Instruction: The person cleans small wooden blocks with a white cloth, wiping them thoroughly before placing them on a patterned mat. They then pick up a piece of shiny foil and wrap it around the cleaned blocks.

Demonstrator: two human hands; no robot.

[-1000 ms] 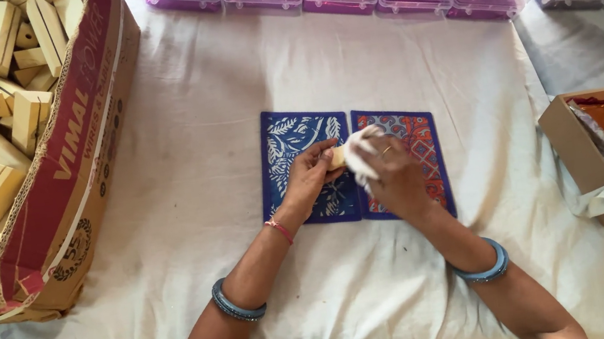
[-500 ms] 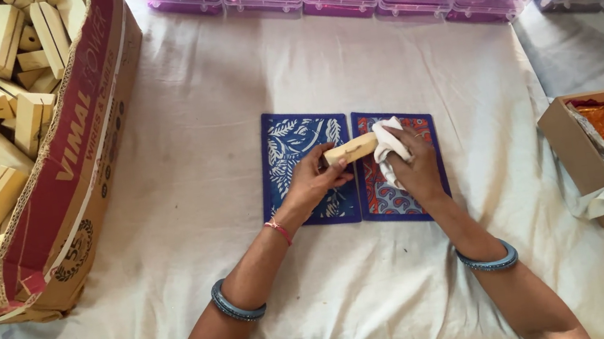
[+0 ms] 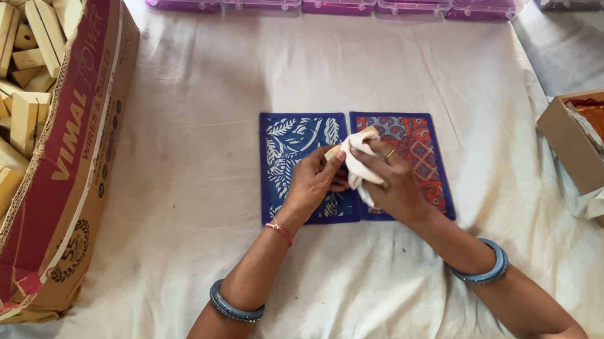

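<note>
Head view: I am seeing a small wooden block point(image 3: 332, 151) being gripped by the left hand point(image 3: 313, 183) while the right hand point(image 3: 391, 181) is clutching a white cloth point(image 3: 358, 160) against it; wiping looks unfinished. Beneath the fingers, two patterned blue mats point(image 3: 290, 141) are lying.

A small pale wooden block point(image 3: 331, 151) sat mostly hidden, wrapped in a crumpled white cloth point(image 3: 358, 164). Both were held above two patterned blue mats point(image 3: 297, 141).

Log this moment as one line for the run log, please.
left hand: holds wooden block | right hand: presses white cloth on block | under hands: two patterned mats | left: carton of wooden blocks
</note>
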